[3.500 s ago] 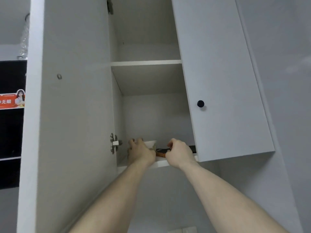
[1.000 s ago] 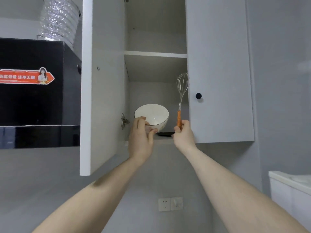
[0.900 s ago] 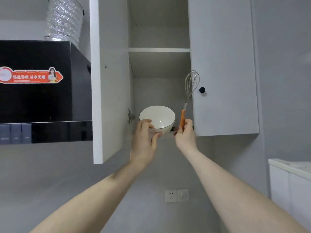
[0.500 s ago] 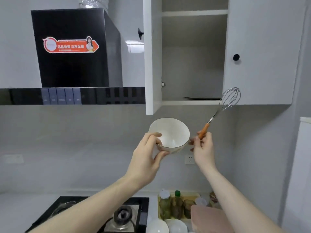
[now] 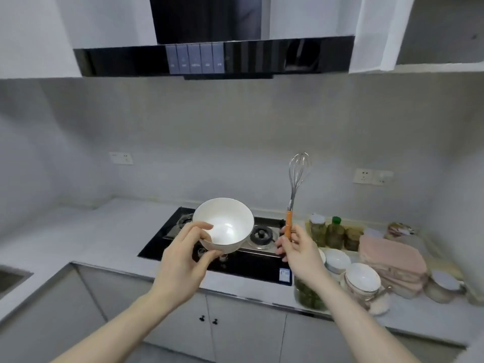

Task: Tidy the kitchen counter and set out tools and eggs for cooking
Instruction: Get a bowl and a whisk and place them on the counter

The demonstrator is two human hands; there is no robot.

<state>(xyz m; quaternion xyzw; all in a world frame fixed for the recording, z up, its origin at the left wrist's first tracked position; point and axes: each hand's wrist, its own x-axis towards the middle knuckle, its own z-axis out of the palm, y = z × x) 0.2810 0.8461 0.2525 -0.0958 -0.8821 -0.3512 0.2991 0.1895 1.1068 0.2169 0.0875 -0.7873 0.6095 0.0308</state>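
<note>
My left hand grips a white bowl by its near rim and underside, holding it tilted above the front of the black gas hob. My right hand is closed on the orange handle of a wire whisk, which stands upright with its wires at the top. Both are held in the air over the grey counter. No eggs are in view.
Right of the hob stand several jars, white bowls, a folded pink cloth and a glass jar of green food. A range hood hangs overhead. A sink edge shows at far left. The wall cupboard's open door hangs at upper right.
I have taken the bowl and whisk out of the wall cupboard and brought them down over the hob. My view has dropped from the cupboard to the counter.
</note>
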